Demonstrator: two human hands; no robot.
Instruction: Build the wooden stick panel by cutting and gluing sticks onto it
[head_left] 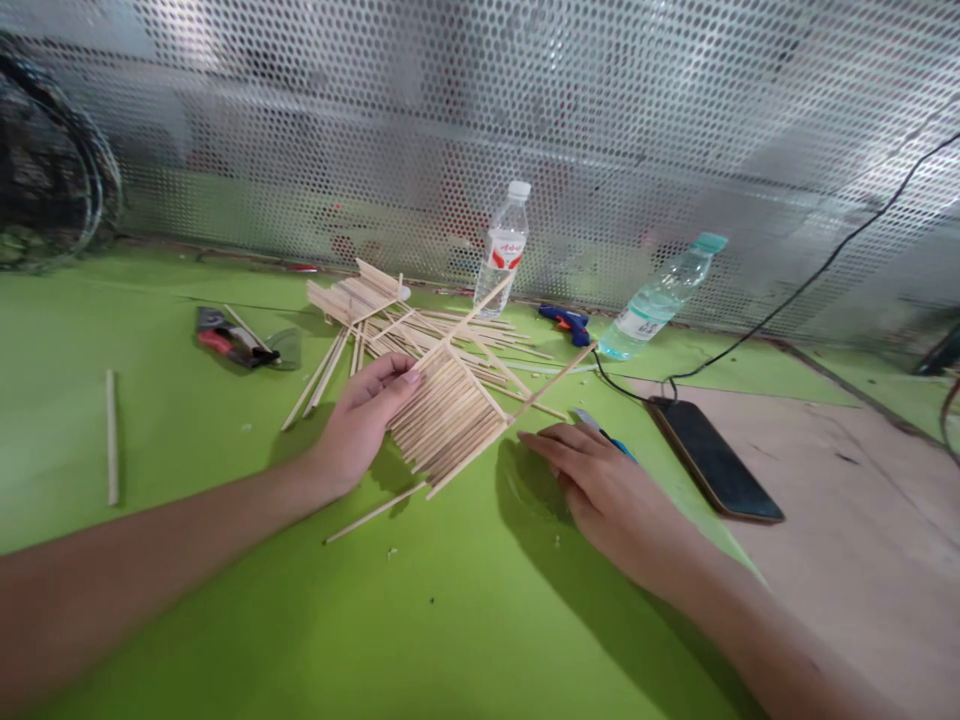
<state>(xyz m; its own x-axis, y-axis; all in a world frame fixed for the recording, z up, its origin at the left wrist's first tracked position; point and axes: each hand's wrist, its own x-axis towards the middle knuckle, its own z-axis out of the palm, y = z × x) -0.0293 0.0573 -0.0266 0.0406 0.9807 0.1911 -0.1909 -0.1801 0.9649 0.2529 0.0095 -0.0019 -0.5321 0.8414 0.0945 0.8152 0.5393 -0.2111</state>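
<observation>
My left hand [379, 410] pinches the left edge of a panel of wooden sticks [450, 415], thumb on top. The sticks lie side by side between longer rails that stick out at the upper right, and the panel is tilted above the green surface. To its right, my right hand [592, 475] is palm down with fingers stretched out, close to the panel's lower right corner and holding nothing visible. Partly hidden behind that hand is a tool with a blue handle and a grey blade-like end [589, 420]. One loose stick [375, 512] reaches out below the panel.
Behind the panel lie loose sticks [480, 345] and a small stick-built piece [360, 298]. A clear bottle [502, 250], a tilted greenish bottle [660, 300], a blue glue gun [566, 322] and a cabled phone [716, 460] stand or lie beyond. Red-black tool [232, 340] at left; perforated metal wall [420, 130] behind.
</observation>
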